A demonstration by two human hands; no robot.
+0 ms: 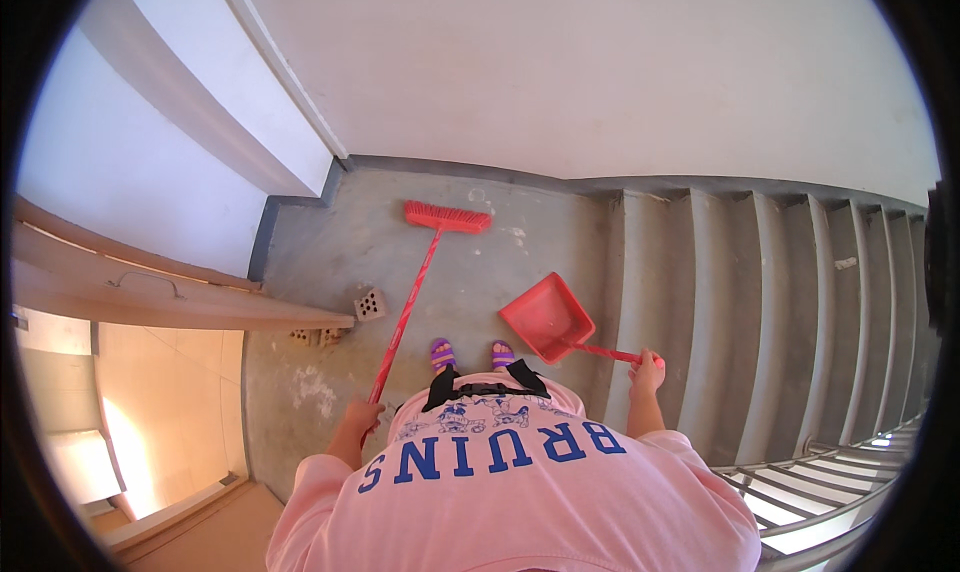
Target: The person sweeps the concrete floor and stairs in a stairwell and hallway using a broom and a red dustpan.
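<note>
My left hand [364,416] is closed around the long red handle of a push broom [448,218]. The broom's red bristled head rests on the grey concrete landing [450,287] ahead of my feet, its bristles towards the wall. At the right, my right hand [647,371] grips the end of the short handle of a red plastic dustpan [550,318]. Its pan is tilted over the landing beside the first stair, open side towards the upper left; whether it touches the floor I cannot tell. My feet, in purple sandals [442,353], stand between the two tools.
Concrete stairs [720,309] run off to the right, with a metal railing [817,497] at the lower right. An open wooden door [172,294] stands at the left, with perforated bricks [370,305] by its edge. A white wall [585,69] borders the landing.
</note>
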